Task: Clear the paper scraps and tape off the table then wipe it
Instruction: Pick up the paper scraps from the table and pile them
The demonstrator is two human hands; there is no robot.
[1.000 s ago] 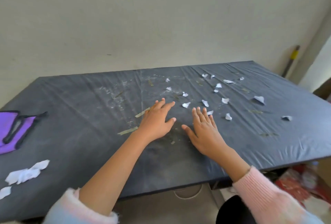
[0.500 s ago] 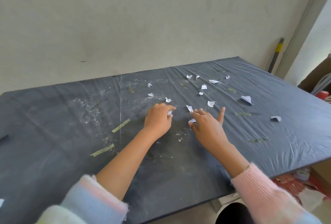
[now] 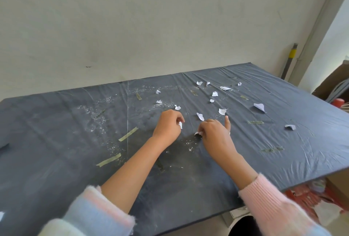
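Observation:
Both hands rest mid-table on the dark covered table (image 3: 56, 141). My left hand (image 3: 168, 127) is curled shut on a white paper scrap (image 3: 180, 124) peeking from its fingers. My right hand (image 3: 215, 135) pinches another white scrap (image 3: 198, 133) with its thumb side, one finger pointing up. Several loose white scraps lie beyond the hands, such as one scrap (image 3: 200, 116) just ahead and a bigger scrap (image 3: 259, 107) to the right. Strips of greenish tape (image 3: 128, 133) stick to the cover left of my left hand, with another tape strip (image 3: 109, 160) nearer me.
White crumbs and dust speckle the cover around the hands. A grey wall stands behind the table. A pole with a yellow band (image 3: 291, 54) leans at the back right corner. Red items (image 3: 309, 196) and a box sit below the table's right edge.
Both hands went from lying flat and open to curled on paper scraps. The view has swung right, so the purple item and the white pile at the left are out of sight.

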